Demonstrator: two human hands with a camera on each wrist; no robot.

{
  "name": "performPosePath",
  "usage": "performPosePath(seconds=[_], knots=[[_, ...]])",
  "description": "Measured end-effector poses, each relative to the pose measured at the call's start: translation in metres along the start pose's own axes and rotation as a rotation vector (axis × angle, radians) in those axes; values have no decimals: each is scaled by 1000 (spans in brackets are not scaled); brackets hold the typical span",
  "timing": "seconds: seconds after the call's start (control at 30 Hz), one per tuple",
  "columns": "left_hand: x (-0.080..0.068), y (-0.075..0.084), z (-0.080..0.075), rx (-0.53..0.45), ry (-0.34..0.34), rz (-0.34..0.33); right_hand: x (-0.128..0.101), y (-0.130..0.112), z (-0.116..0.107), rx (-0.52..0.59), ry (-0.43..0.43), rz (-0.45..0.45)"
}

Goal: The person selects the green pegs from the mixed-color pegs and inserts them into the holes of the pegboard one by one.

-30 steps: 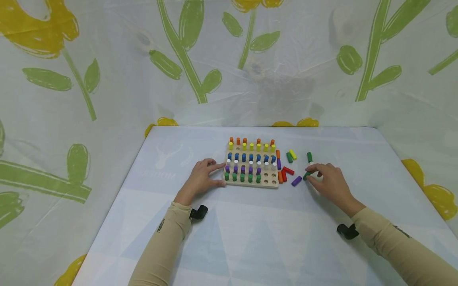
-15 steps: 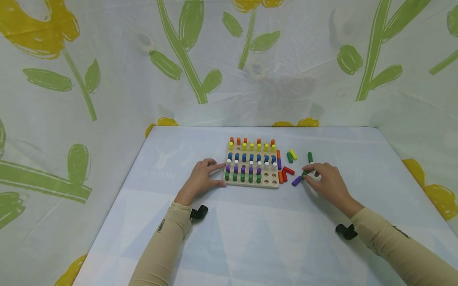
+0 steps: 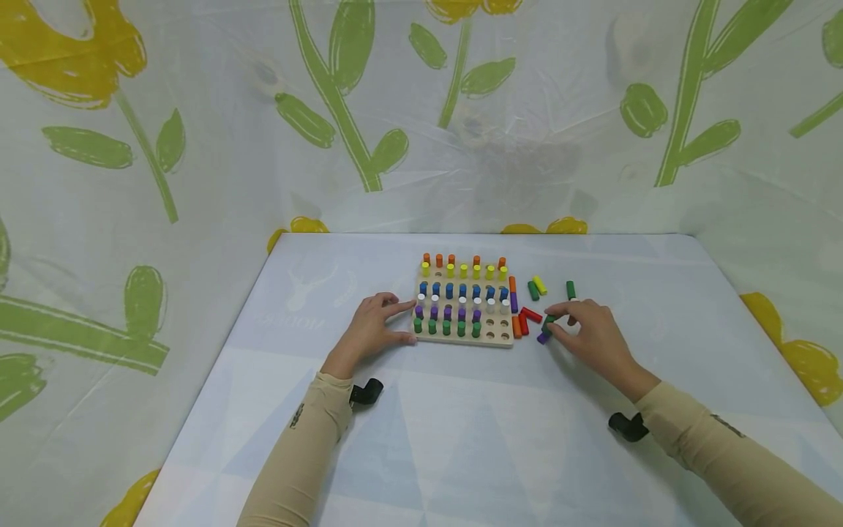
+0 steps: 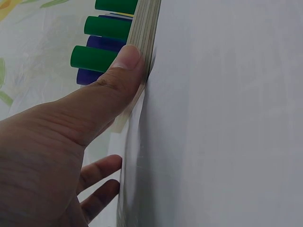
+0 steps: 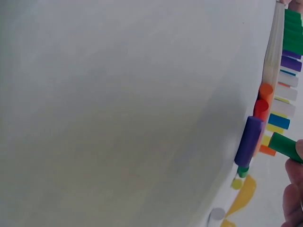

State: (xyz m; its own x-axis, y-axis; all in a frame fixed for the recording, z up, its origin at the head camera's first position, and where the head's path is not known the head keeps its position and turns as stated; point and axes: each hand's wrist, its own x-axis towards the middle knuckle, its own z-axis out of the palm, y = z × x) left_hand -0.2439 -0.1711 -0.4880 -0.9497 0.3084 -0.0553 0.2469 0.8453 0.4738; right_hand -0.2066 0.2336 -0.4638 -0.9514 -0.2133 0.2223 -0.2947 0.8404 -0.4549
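A wooden pegboard [image 3: 431, 338] bears rows of coloured pegs: orange, yellow, blue, white, purple and green. My left hand [image 3: 369, 329] rests at its left side, the fairly straight index finger and thumb touching the edge. The left wrist view shows the thumb [image 4: 124, 71] against the board's layered edge, near several green pegs [image 4: 92, 57]. To the right of the board, my right hand [image 3: 599, 337] pinches a green peg [image 3: 548, 323] between thumb and fingers, raised off the table. Behind it a purple peg [image 3: 543, 338] lies on the table, partly hidden; the right wrist view shows that purple peg [image 5: 249, 142] whole.
Loose red pegs [image 3: 524, 323], an orange peg [image 3: 516, 327] and a purple peg [image 3: 514, 301] lie along the board's right side. Farther back are a yellow peg [image 3: 540, 285] and green pegs [image 3: 570, 290]. Several holes at the board's front right [image 3: 497, 329] hold no peg.
My right hand has moved left toward the board with the green peg, which has turned more upright and now covers part of the purple peg. The left hand stays put.
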Motion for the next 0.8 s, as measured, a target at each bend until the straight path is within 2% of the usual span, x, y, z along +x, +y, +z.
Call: performPosePath(seconds=[0.4,0.8], knots=[[-2,2,-3,7,9,14,4,-11,2,31,36,-80],[-1,2,-3,13,10,12,10,-21,10,65,-6,-90]])
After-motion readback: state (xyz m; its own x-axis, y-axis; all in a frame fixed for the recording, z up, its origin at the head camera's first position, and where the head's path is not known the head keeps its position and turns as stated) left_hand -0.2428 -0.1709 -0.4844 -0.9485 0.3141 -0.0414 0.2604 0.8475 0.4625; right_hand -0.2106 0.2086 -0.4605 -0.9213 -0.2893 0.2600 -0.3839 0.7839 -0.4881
